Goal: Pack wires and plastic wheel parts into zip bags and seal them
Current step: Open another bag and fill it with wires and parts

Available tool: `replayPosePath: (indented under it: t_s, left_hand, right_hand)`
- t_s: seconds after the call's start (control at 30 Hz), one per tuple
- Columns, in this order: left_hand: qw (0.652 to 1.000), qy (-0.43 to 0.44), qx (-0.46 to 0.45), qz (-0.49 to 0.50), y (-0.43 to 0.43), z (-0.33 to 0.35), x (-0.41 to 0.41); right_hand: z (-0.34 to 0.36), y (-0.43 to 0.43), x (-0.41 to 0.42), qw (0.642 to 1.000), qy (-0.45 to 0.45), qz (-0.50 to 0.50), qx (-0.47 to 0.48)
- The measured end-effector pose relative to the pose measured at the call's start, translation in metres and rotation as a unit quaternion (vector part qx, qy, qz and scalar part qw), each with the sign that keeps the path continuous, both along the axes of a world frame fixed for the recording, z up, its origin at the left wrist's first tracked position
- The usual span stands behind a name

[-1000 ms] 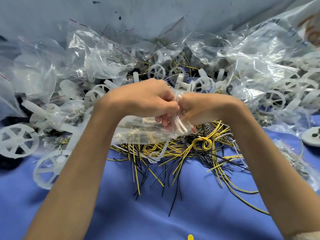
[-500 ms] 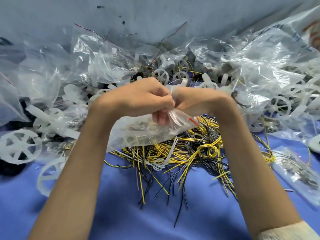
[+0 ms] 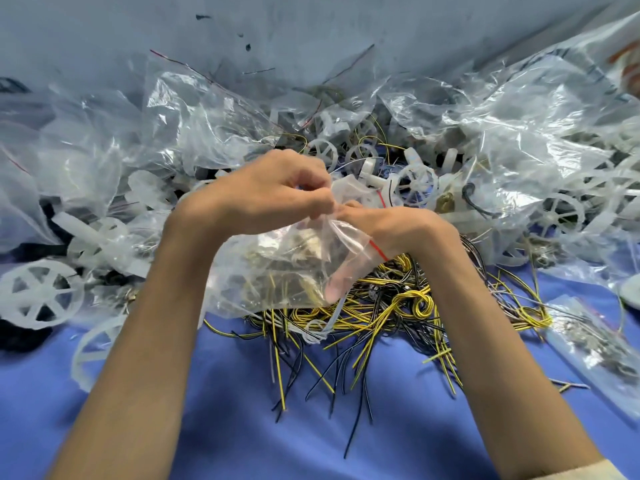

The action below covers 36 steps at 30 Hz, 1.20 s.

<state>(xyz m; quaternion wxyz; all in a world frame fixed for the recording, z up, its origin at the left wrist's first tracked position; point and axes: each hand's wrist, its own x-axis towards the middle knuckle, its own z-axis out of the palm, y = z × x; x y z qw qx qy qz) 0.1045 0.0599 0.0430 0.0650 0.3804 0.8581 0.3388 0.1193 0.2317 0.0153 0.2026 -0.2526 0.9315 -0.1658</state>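
**No legible text in your view**

You have nothing to read here: no words, numbers, labels or brand marks can be made out. The large crinkled clear plastic bag [image 3: 540, 109] at your far right carries blurred orange-red printing [image 3: 628, 62] at the frame's edge, but its characters are too smeared and cropped to tell.

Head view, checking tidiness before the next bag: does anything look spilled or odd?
Yes. Loose yellow and black wires sprawl over the blue cloth, unbagged, beneath the clear zip bag pinched by the left hand and right hand.
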Motion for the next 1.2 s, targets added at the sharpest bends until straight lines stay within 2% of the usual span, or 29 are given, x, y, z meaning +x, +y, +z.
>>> replayPosePath:
  t_s: [0.1,0.2,0.3,0.37,0.43,0.6,0.73,0.87,1.0,1.1,1.2]
  left_hand:
    - [0.999,0.019,0.025,0.020,-0.002,0.001,-0.001]
    - [0.999,-0.005,0.033,0.000,0.004,-0.005,-0.002]
    - [0.998,-0.023,-0.062,-0.015,0.010,-0.015,-0.005]
    - [0.993,-0.032,-0.111,-0.020,0.014,-0.022,-0.004]
    - [0.992,-0.020,-0.124,-0.013,0.017,-0.025,-0.005]
    - [0.995,0.000,-0.102,0.003,0.010,-0.024,-0.009]
    - [0.996,0.007,-0.079,0.031,0.003,-0.020,-0.009]
    - [0.997,0.004,-0.066,0.039,0.001,-0.020,-0.012]
    - [0.996,0.023,-0.038,0.080,-0.005,-0.018,-0.016]
    - [0.994,0.028,-0.032,0.101,-0.010,-0.017,-0.017]
    - [0.995,0.028,-0.040,0.091,-0.011,-0.018,-0.018]
  right_hand:
    - [-0.004,0.001,-0.005,0.999,0.004,-0.005,0.045]
    - [-0.007,0.002,-0.006,1.000,-0.013,-0.018,0.007]
    - [-0.006,0.002,-0.006,0.998,-0.032,-0.015,-0.054]
    - [-0.008,0.000,-0.009,0.999,-0.020,0.003,-0.041]
    - [-0.009,0.000,-0.013,0.999,-0.008,0.002,-0.039]
    - [0.000,0.000,-0.005,0.984,-0.003,0.023,-0.175]
    - [0.002,0.008,-0.004,0.986,-0.031,0.021,-0.163]
    - [-0.002,0.010,-0.007,0.992,-0.007,-0.019,-0.125]
    - [0.003,0.025,-0.006,0.970,-0.031,-0.059,-0.232]
    - [0.000,0.045,-0.026,0.936,0.047,-0.167,-0.306]
    - [-0.015,0.053,-0.068,0.922,0.158,-0.277,-0.219]
